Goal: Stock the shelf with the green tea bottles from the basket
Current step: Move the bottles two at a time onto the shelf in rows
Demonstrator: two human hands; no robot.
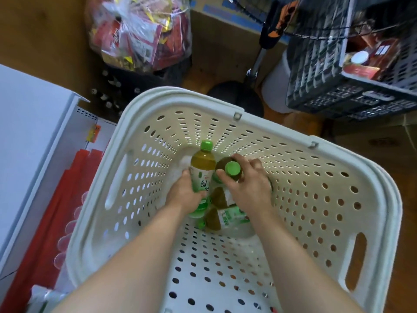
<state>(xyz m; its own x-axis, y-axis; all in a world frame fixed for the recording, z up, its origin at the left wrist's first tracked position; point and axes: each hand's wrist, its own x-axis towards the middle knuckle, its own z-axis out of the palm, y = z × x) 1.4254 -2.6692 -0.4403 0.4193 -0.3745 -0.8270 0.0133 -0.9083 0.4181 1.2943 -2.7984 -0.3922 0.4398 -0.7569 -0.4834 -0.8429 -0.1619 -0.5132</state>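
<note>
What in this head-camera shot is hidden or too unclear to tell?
- How many green tea bottles remain in the basket: the right hand and left hand cover part of the pile.
- Full label on the bottle in the left hand: the fingers cover its lower part.
- The shelf: cut off by the left edge.
- Contents of the plastic bag: blurred.

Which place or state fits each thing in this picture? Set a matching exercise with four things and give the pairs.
Things:
1. left hand
2. right hand
3. white basket
4. clear bag of packets

Places or states:
A. on the floor beyond the basket
B. holds bottles at its bottom
C. grips the bottle with the label facing up
D. grips the bottle seen cap-on

Pairs: 1-C, 2-D, 3-B, 4-A
</note>
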